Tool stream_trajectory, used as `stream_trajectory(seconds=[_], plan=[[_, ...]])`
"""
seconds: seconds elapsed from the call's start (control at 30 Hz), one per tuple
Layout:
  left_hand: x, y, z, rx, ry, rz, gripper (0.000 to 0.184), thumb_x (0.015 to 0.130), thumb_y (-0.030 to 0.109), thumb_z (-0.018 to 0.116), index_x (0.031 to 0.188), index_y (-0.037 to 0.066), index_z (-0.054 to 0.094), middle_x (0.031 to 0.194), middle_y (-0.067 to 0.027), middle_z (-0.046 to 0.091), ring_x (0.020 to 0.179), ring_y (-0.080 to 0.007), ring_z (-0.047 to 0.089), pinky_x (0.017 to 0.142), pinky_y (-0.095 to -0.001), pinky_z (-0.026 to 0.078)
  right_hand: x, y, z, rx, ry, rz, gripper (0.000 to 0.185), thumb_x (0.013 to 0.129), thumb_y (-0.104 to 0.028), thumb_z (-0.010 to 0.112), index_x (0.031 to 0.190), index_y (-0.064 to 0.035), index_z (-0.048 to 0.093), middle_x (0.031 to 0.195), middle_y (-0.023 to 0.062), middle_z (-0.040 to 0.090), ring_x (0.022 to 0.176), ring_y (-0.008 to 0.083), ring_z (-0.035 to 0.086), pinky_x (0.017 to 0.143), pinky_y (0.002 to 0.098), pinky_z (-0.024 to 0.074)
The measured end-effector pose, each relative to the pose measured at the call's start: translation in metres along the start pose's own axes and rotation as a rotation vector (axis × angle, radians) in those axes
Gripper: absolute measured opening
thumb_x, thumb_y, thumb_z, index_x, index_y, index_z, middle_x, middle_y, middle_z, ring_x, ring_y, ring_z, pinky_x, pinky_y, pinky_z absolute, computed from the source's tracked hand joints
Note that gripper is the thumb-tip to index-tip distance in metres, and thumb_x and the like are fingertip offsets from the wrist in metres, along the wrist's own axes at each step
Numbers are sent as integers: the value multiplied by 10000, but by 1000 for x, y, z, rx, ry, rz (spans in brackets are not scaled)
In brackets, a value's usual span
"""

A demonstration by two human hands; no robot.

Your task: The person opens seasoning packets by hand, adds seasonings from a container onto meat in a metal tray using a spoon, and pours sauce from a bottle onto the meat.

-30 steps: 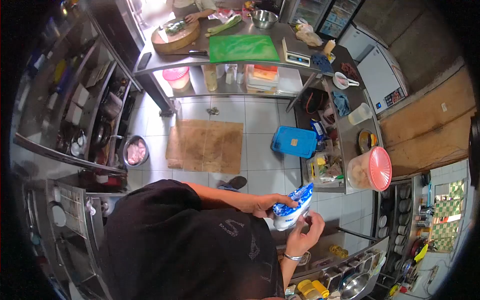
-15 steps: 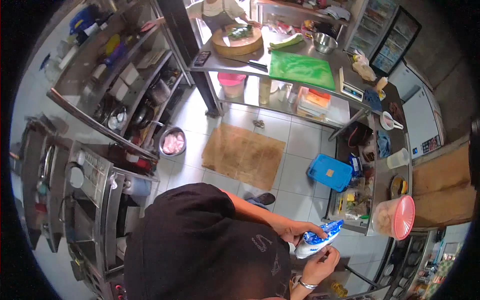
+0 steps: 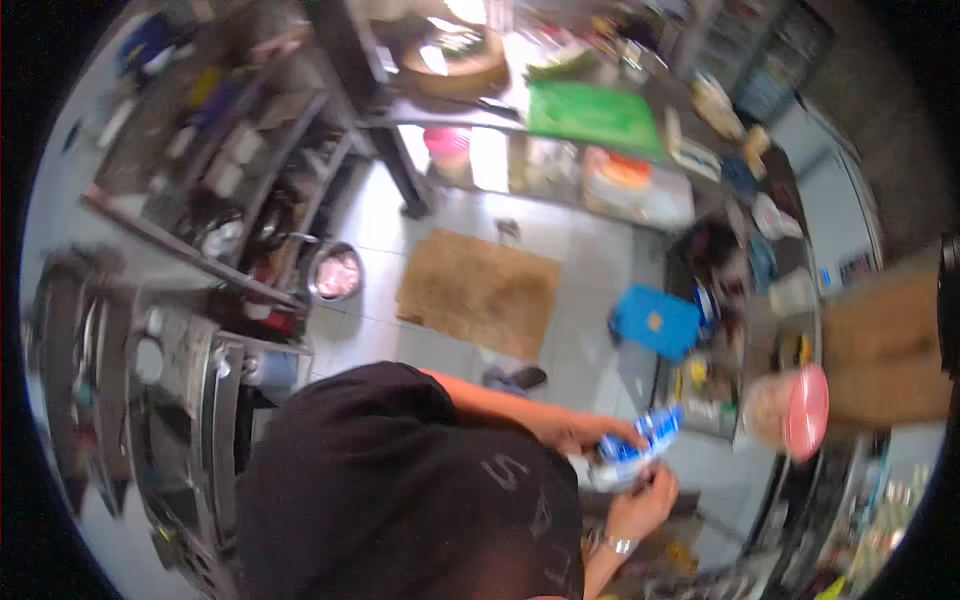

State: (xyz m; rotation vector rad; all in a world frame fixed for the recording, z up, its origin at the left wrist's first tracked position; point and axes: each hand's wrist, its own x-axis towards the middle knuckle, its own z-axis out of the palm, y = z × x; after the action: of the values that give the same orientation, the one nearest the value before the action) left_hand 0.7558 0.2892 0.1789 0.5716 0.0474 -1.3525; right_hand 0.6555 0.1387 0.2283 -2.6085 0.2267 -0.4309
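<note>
A blue and white plastic packet (image 3: 640, 452) is held in front of my body, at the lower right of the view. My left hand (image 3: 612, 432) grips its upper side, thumb over the blue part. From below, my right hand (image 3: 645, 505), with a metal band at the wrist, has its fingers curled and pinched at the packet's lower edge. Motion blur hides the exact fingertip contact and the packet's print.
A green cutting board (image 3: 592, 117) and a round wooden block (image 3: 455, 65) lie on the far steel table. A metal bowl of pink meat (image 3: 337, 273) sits by the left shelves. Cardboard (image 3: 480, 292) covers some floor tiles. A blue lid (image 3: 655, 322) and a pink-lidded container (image 3: 808, 412) are rightward.
The view has shifted and blurred, so the room appears moved slightly up and left. Both hands stay on the packet. The person at the far table has left the view.
</note>
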Motion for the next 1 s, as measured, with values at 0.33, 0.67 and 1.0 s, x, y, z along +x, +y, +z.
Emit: stream_trajectory(seconds=[0.33, 0.67, 1.0], plan=[[-4, 7, -14, -289, 24, 23, 565, 787, 395, 689, 1257, 94, 605, 1194, -90, 668, 1101, -257, 621, 995, -479, 417, 14, -16, -8, 247, 26, 2, 184, 858, -81, 679, 1034, -29, 698, 957, 143, 634, 887, 335, 608, 780, 415, 491], [8, -4, -19, -175, 118, -9, 467, 830, 225, 710, 1230, 16, 588, 1118, -126, 682, 996, -230, 666, 920, -379, 512, -1, -17, -1, 197, 9, -38, 86, 830, 1, 651, 819, 11, 567, 827, 148, 574, 806, 342, 556, 738, 416, 454], [17, -15, -4, 269, 149, 222, 972, 820, 606, 696, 1506, 75, 260, 1316, -87, 504, 1165, -192, 524, 939, -310, 440, -14, -47, -18, 765, -296, 254, 166, 961, -182, 618, 1045, -39, 614, 634, 8, 514, 543, 68, 418, 520, 243, 338]])
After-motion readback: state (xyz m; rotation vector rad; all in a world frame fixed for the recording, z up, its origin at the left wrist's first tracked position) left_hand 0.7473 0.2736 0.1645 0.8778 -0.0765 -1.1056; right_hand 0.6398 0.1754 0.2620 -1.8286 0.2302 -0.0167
